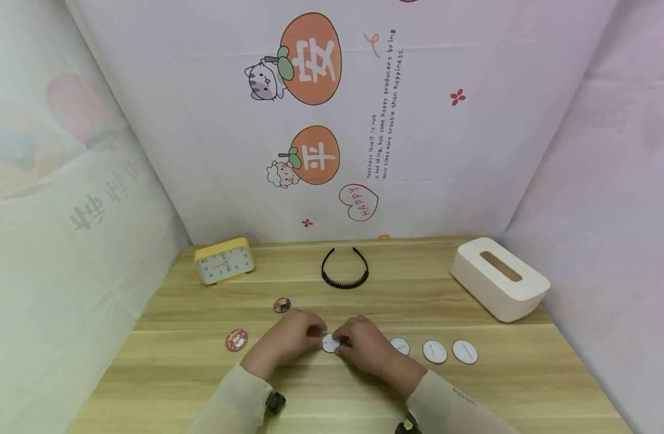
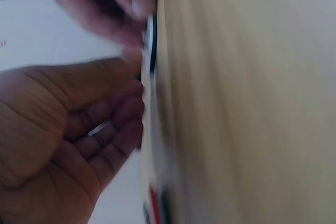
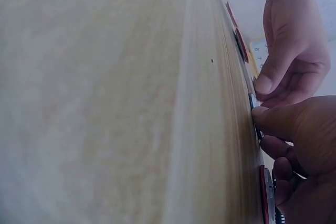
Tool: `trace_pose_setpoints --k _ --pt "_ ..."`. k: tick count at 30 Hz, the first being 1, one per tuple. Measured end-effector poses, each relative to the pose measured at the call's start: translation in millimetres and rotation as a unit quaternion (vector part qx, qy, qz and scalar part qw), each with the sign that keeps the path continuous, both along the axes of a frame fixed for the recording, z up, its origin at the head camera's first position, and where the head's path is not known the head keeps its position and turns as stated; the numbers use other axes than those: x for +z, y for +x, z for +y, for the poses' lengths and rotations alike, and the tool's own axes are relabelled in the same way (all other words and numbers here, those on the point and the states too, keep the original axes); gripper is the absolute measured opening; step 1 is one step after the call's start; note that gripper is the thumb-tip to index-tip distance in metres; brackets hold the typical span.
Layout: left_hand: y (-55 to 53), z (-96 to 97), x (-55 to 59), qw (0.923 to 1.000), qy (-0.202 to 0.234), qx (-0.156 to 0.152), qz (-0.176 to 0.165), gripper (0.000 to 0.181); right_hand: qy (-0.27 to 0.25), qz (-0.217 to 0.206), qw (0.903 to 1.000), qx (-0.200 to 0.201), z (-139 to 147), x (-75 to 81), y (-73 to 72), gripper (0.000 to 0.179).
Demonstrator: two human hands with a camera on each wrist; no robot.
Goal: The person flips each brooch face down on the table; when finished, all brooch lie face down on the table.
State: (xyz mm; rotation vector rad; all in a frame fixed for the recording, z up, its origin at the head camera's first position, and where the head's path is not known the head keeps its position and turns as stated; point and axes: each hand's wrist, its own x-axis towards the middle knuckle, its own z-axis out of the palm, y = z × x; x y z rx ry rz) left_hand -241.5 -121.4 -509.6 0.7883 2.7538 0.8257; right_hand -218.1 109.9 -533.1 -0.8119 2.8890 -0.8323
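A round pin badge [image 1: 330, 343] lies white back up at the middle of the wooden table, between both hands. My left hand [image 1: 298, 335] holds its left edge with thumb and fingers; in the left wrist view the left hand [image 2: 79, 124] has its thumb tip by the badge's rim [image 2: 152, 45]. The right hand [image 1: 366, 345] pinches the opposite edge. In the right wrist view the right hand [image 3: 310, 140] has its thumb on the badge, close to the left thumb. The undersides of the fingertips are partly hidden.
To the right lie three white-backed badges [image 1: 435, 351], one partly behind the right hand. A red badge [image 1: 236, 340] and a dark picture badge [image 1: 282, 305] lie left. Farther back are a yellow alarm clock [image 1: 225, 261], black headband [image 1: 345, 283] and white tissue box [image 1: 500, 280].
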Motion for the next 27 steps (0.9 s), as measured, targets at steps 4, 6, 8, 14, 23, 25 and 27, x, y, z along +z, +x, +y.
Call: trace_pose_setpoints --k 4,6,8,14,23,25,27 --pt "-6.0 -24.6 12.9 0.9989 0.009 0.045 -0.008 0.028 0.007 0.000 1.0000 -0.005 -2 -0.4 0.0 0.024" --pt "-8.4 -36.8 17.8 0.9977 0.009 0.067 -0.011 0.029 0.007 0.003 1.0000 -0.006 -2 -0.1 0.1 0.025" --pt "-8.8 -48.3 20.6 0.9961 0.004 0.086 -0.018 0.030 0.006 0.003 0.9999 -0.008 -1 0.6 0.6 0.025" --pt "-0.2 -73.8 20.7 0.9935 -0.015 0.104 -0.044 0.042 0.012 0.005 0.9999 -0.011 -1 1.9 1.4 0.025" --pt "10.3 -78.8 2.2 0.9962 -0.025 0.079 -0.029 0.042 0.007 0.001 0.9999 -0.014 -3 2.7 2.7 0.025" --pt "11.0 -75.0 -0.3 0.9971 -0.024 0.069 -0.021 0.041 0.009 0.000 0.9998 -0.016 -3 2.3 2.9 0.025" --pt "11.2 -70.1 -1.9 0.9978 -0.023 0.060 -0.015 0.040 0.009 -0.001 0.9998 -0.017 -4 1.6 3.0 0.024"
